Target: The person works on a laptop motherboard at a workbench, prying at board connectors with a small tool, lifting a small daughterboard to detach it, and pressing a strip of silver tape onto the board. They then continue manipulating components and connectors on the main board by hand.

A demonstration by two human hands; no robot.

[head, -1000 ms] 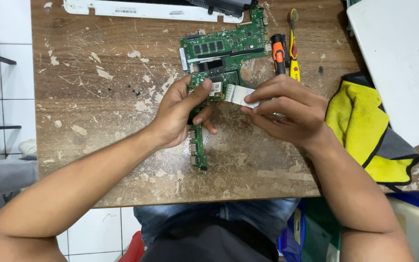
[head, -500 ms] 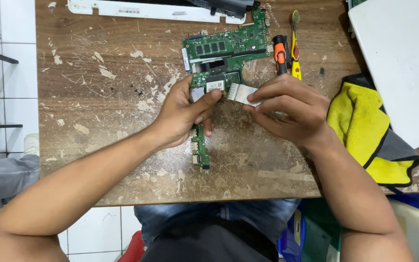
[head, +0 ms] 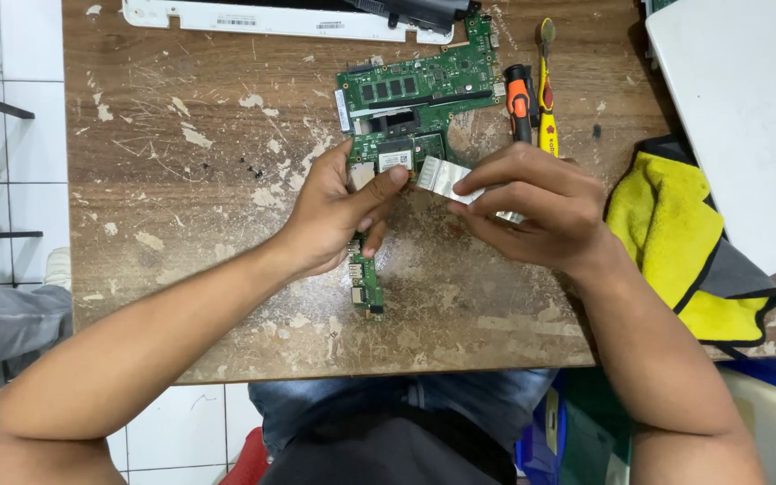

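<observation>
On worn wooden table (head: 181,269), head view: 1 green circuit board (head: 419,99) (L-shaped, chips on top, narrow strip running toward table's near edge), 1 flat white ribbon cable (head: 442,175) at board's mid edge. Left hand (head: 339,211) presses thumb on board, fingers curled round it. Right hand (head: 536,207) pinches cable. Beside: 2 screwdrivers, orange-black (head: 519,99) and yellow (head: 546,90); 1 yellow cloth (head: 666,233); 1 white laptop lid (head: 747,117).

small white label (head: 394,160) on green circuit board (head: 415,99), white barcode stickers (head: 235,20) on white panel (head: 271,18)
</observation>
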